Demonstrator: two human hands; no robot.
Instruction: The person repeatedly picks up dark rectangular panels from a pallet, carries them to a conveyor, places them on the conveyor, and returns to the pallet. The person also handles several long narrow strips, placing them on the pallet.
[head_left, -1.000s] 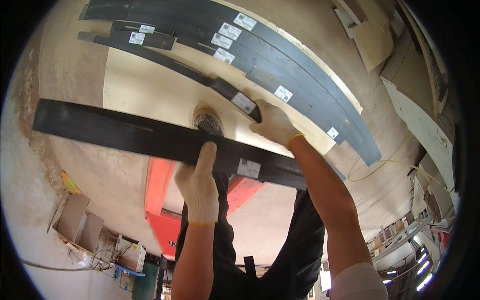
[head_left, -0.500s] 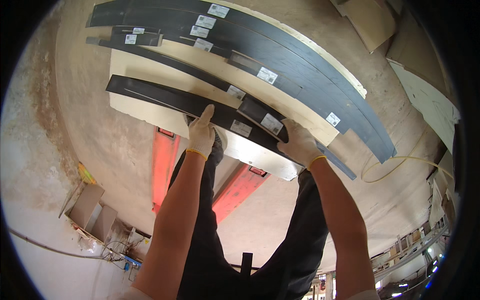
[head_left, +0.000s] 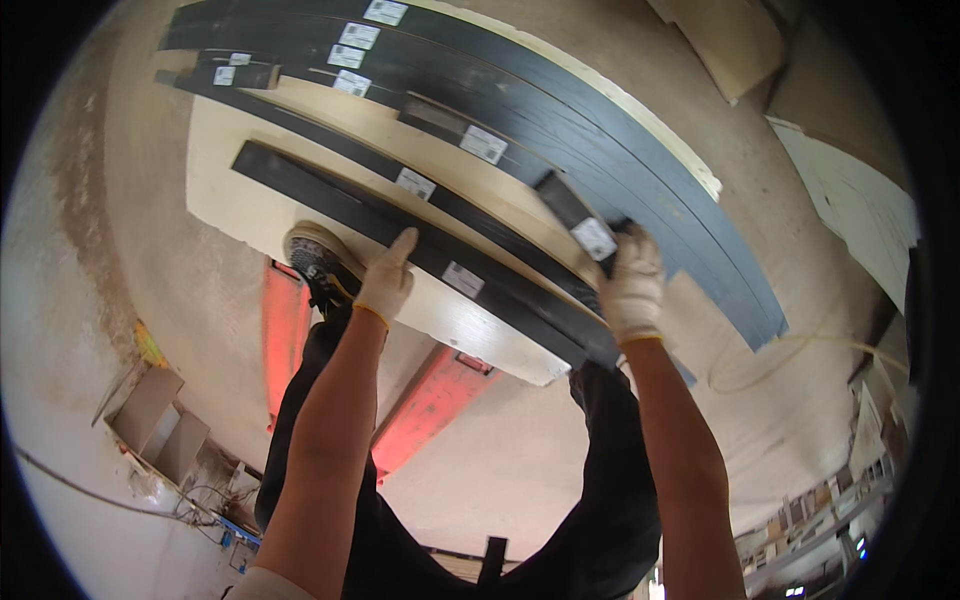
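My left hand [head_left: 387, 278], in a white glove with a yellow cuff, is closed on the near edge of a long narrow dark board [head_left: 340, 206]. One finger lies over the board's top, and the other fingers are partly hidden. A white label sits near the board's middle. My right hand [head_left: 633, 285], gloved alike, grips the right end of a short dark board [head_left: 567, 207] bearing a white label. This short piece is tilted above another long, thin dark strip [head_left: 370, 160] and is slightly blurred.
Several wide dark boards [head_left: 560, 120] and a short labelled strip [head_left: 455, 125] lie farther off on a pale sheet [head_left: 230, 170]. Red forks [head_left: 430, 410] stick out beneath it. My shoe [head_left: 322, 262] is at its near edge. A yellow hose [head_left: 800, 352] lies at right.
My right hand has moved away from me and rightward, taking the short board off the long one. The long board's left end has swung closer, and the whole view has shifted a little.
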